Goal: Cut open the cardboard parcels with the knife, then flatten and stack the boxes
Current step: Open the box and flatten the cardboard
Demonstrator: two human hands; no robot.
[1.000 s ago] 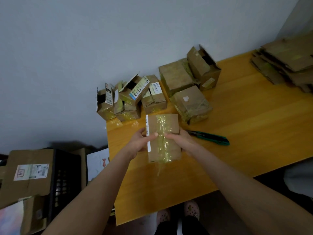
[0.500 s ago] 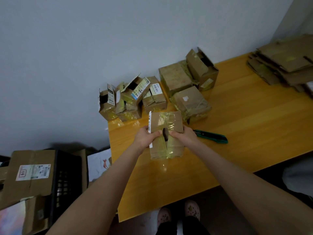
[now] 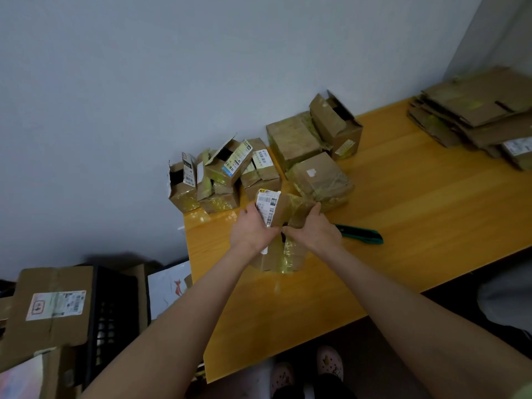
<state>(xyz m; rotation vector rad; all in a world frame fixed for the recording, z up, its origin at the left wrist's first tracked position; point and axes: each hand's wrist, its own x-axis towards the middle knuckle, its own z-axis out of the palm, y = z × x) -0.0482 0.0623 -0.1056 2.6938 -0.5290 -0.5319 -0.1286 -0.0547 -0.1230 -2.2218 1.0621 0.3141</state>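
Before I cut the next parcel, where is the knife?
Head view: the knife lies flat on the table, just right of the right hand, which grips the parcel.

Brown parcels with yellowish tape, green-black knife, orange-yellow table.

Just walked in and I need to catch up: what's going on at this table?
A person stands at a wooden table with the left hand and right hand gripping a taped cardboard box, apparently pulling its top flaps apart. The green knife lies on the table just right of the hands, untouched. More parcels, some already open, sit by the wall, and a stack of flattened boxes lies at the far right.
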